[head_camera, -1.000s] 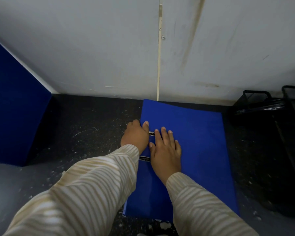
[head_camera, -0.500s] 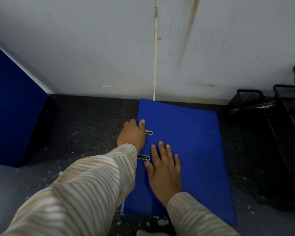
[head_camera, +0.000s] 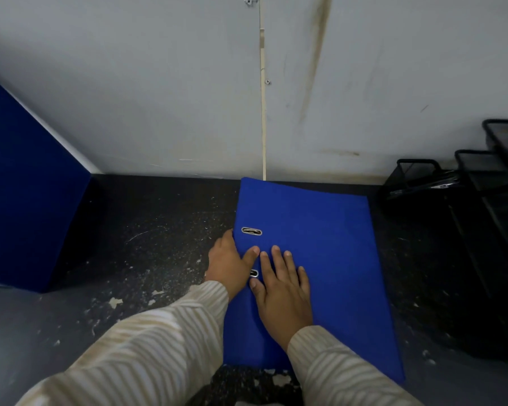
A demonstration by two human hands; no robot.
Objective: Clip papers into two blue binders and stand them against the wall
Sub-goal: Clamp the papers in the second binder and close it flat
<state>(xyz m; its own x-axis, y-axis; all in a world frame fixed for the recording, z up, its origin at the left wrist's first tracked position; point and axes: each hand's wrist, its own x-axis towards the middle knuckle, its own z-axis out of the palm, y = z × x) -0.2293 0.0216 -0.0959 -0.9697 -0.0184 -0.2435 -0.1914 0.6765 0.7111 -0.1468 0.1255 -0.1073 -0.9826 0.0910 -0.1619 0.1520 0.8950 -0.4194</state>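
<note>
Left hand (head_camera: 228,266) curled, thumb stretched right, touching the right hand's (head_camera: 282,291) fingertips; right hand flat, palm down, fingers spread far; both forearms in cream striped sleeves (head_camera: 147,347)

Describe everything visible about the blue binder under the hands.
The blue binder lies flat and closed on the dark speckled floor, its far edge near the wall. The cover looks matte; two metal-rimmed slots sit near the spine edge, one partly hidden. The left hand grips the spine edge; the right hand rests flat on the cover.
</note>
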